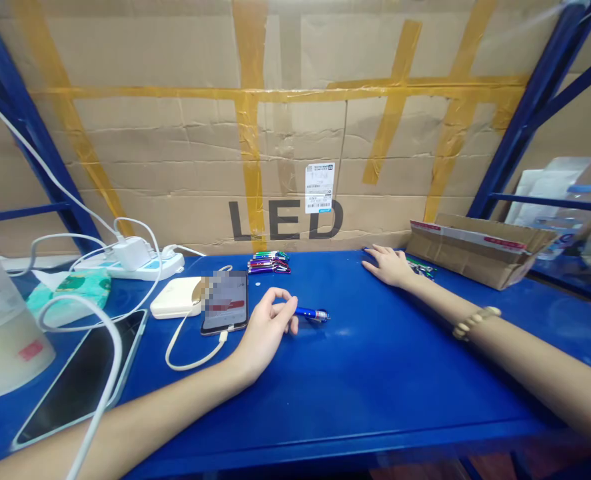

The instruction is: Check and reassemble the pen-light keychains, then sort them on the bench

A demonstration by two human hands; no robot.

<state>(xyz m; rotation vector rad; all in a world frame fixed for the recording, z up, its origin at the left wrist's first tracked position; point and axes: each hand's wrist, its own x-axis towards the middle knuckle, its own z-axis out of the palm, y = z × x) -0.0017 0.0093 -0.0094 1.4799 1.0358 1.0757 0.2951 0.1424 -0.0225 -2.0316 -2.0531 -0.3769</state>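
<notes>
My left hand [270,320], closed in a pinch, holds a slim blue pen-shaped metal light [311,313] above the blue table. Its far end has a silvery band and a metal clip, and points right. My right hand [388,265] lies farther back on the table, fingers stretched out and apart. A small dark tip shows just past its fingertips; I cannot make out what it is. Beside that wrist, partly hidden, is a small heap of similar green and silvery lights [421,268]. A neat stack of coloured lights with clips [269,262] lies at the back middle.
A phone [228,303] on a cable and a cream power bank [175,298] lie left of my left hand. Another phone [85,380], a cup [10,327], a tissue pack [70,293] and a power strip [170,265] crowd the left. An open cardboard box [475,257] stands right.
</notes>
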